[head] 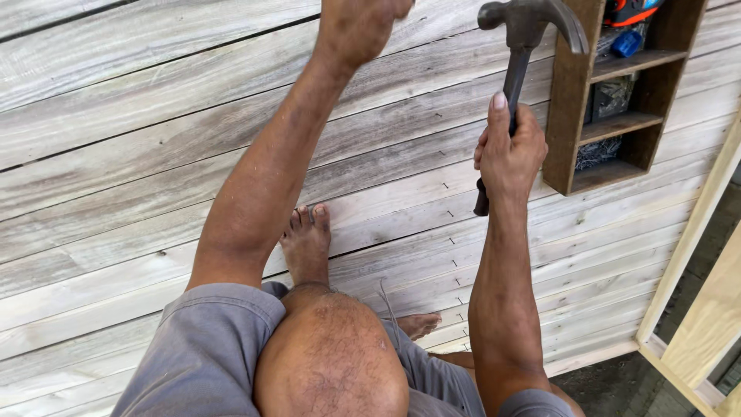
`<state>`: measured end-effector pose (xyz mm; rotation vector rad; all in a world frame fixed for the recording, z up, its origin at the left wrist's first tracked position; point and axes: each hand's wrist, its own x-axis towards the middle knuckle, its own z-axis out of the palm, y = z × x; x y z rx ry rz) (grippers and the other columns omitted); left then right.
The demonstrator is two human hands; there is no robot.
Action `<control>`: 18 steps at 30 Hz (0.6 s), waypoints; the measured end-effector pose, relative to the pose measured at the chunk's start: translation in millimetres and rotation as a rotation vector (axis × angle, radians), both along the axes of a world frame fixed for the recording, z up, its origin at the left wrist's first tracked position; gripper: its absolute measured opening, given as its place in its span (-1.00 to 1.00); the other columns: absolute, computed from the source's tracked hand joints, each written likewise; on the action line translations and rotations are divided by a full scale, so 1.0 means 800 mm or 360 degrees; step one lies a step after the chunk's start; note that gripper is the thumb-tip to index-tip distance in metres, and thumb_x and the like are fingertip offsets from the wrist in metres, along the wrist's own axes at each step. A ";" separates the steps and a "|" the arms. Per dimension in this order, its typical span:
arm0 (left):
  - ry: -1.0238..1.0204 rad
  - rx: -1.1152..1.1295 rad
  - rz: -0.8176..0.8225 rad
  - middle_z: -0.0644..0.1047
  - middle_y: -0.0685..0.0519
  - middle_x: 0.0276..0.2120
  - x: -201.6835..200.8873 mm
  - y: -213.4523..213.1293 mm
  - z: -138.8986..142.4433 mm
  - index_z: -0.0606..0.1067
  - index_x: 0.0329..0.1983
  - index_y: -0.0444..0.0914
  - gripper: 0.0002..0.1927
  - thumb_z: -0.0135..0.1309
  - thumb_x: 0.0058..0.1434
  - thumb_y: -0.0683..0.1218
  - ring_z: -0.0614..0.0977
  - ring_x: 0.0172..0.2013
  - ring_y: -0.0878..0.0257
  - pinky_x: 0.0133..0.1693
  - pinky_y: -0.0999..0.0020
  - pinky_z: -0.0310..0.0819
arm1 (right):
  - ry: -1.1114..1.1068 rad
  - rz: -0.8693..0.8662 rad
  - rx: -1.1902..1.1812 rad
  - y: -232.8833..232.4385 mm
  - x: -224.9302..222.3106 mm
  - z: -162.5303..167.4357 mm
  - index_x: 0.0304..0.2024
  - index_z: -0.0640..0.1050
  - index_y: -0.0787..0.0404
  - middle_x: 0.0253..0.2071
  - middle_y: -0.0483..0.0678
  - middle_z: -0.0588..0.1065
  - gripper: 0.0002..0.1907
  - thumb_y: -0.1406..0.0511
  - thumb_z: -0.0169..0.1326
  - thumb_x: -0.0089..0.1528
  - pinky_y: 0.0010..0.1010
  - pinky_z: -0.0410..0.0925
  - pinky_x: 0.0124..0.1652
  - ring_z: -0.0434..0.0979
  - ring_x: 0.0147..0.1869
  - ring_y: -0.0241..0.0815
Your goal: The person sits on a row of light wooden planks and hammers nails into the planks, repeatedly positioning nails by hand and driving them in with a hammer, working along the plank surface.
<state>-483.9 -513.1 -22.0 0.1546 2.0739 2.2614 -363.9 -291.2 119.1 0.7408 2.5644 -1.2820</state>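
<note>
Clearly the right hand (508, 154) clenches the claw hammer (525, 31) raised at top centre, while the left hand (356, 27), grip unclear, rests on the grey planks (116, 154) at the top, so a crooked blow could hit its fingers.

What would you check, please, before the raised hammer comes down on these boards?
1. Grip on hammer: right hand wraps the handle, thumb up along it: ok.
2. Left hand away from the hammer head: ok, though its fingers run out of view.
3. Nail in place: cannot tell, none visible.
4. Bare foot on the boards, below the hands: ok for now.
5. Wooden box of supplies close beside the hammer head: not ok, tight for a swing.
</note>
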 end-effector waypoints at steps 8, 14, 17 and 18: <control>0.0216 0.0370 -0.0040 0.43 0.10 -0.49 0.053 0.019 0.076 0.41 -0.43 -0.30 -0.77 -0.06 0.02 -0.48 0.54 -0.36 0.28 -0.20 0.25 0.64 | 0.0260 0.0160 -0.0574 -0.001 0.051 0.076 -0.24 0.44 0.24 -0.48 -0.12 0.41 -0.56 0.03 -0.11 0.52 -0.53 0.29 -0.55 0.42 -0.51 -0.39; 0.0350 0.0217 0.0017 0.46 0.12 -0.50 0.066 0.029 0.064 0.41 -0.44 -0.29 -0.79 -0.05 0.06 -0.46 0.55 -0.39 0.29 -0.23 0.24 0.64 | 0.0437 0.0183 -0.0607 -0.014 0.075 0.112 -0.23 0.40 0.22 -0.46 -0.10 0.42 -0.50 -0.05 -0.13 0.54 -0.53 0.25 -0.54 0.40 -0.50 -0.39; 0.0279 -0.0079 0.0058 0.38 0.15 -0.61 0.060 0.032 0.047 0.38 -0.55 -0.26 -0.80 0.00 0.06 -0.40 0.45 -0.53 0.32 -0.42 0.27 0.48 | 0.0497 0.0187 -0.0622 -0.014 0.087 0.131 -0.20 0.41 0.23 -0.51 -0.10 0.42 -0.47 -0.09 -0.12 0.53 -0.58 0.25 -0.58 0.41 -0.54 -0.41; 0.0204 -0.0262 0.0075 0.34 0.17 -0.68 0.058 0.032 0.041 0.38 -0.61 -0.25 -0.78 0.03 0.05 -0.38 0.39 -0.61 0.33 -0.53 0.30 0.40 | 0.0501 0.0197 -0.0604 -0.013 0.090 0.136 -0.23 0.41 0.24 -0.52 -0.11 0.41 -0.45 -0.09 -0.12 0.53 -0.58 0.25 -0.58 0.41 -0.55 -0.41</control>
